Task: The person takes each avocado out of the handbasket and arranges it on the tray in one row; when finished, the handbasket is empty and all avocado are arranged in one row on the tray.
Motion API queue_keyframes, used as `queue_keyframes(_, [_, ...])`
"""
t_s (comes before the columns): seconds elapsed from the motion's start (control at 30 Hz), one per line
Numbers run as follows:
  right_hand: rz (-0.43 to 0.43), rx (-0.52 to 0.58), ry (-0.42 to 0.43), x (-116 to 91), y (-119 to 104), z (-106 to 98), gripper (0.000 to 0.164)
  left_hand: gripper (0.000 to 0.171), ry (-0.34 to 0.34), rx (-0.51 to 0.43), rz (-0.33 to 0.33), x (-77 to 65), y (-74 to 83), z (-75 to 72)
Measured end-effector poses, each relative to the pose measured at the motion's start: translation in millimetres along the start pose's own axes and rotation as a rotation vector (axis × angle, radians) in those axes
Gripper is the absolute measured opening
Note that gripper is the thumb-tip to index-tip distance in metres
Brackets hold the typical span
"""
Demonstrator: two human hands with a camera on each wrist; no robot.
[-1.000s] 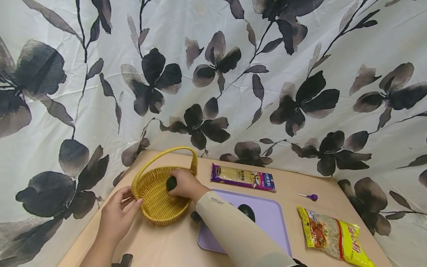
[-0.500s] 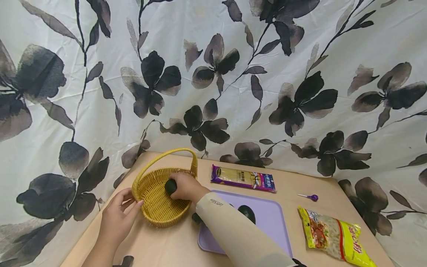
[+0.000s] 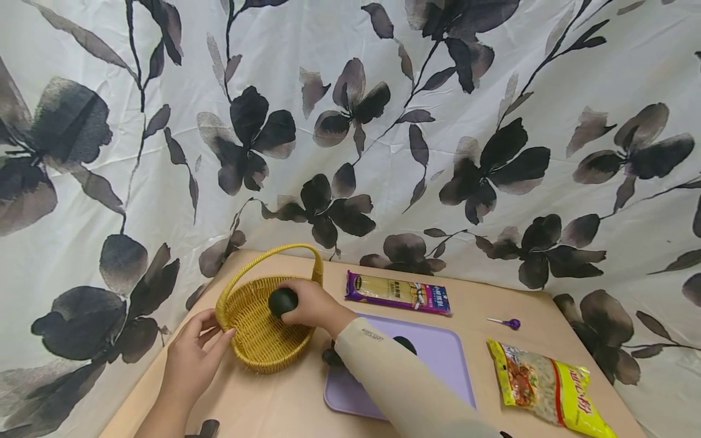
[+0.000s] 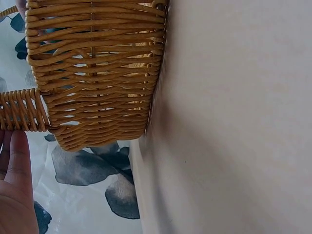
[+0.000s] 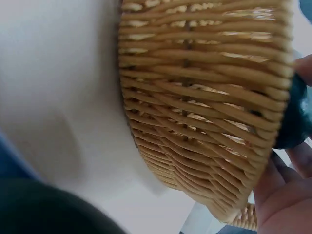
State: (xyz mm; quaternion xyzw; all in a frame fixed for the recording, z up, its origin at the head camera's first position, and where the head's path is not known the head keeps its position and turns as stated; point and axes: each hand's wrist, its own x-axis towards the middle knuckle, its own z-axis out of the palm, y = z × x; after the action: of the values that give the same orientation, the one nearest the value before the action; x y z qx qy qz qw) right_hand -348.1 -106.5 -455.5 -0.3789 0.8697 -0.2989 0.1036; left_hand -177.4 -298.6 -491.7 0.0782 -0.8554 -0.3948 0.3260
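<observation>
A yellow wicker basket (image 3: 263,359) with a tall arched handle stands at the left of the table. My left hand (image 3: 191,359) holds its left side where the handle meets the rim, thumb in front. In the left wrist view, fingers (image 4: 18,158) touch the handle. My right hand (image 3: 309,302) grips a smooth dark green avocado-like fruit (image 3: 283,301) over the basket's right side. In the right wrist view, that fruit (image 5: 294,117) shows just beyond the rim, between thumb and fingers. A second dark fruit (image 3: 405,345) lies on the lilac tray (image 3: 438,359), partly hidden by my right forearm.
Behind the tray lies a purple pasta packet (image 3: 398,292). To the right are a purple lollipop (image 3: 512,323) and a yellow food bag (image 3: 547,386). A floral cloth (image 3: 383,213) hangs behind the table's far edge.
My right hand and forearm have shifted slightly right and turned, so more of the held fruit shows. The left hand and basket have stayed in place.
</observation>
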Motion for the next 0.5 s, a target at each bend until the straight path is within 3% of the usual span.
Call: queue_keyframes(0.5, [-0.022,0.376,0.089,-52.6,11.7,-33.9,0.065,0.052,-0.004,0.038,-0.01,-2.0,3.7,-2.4])
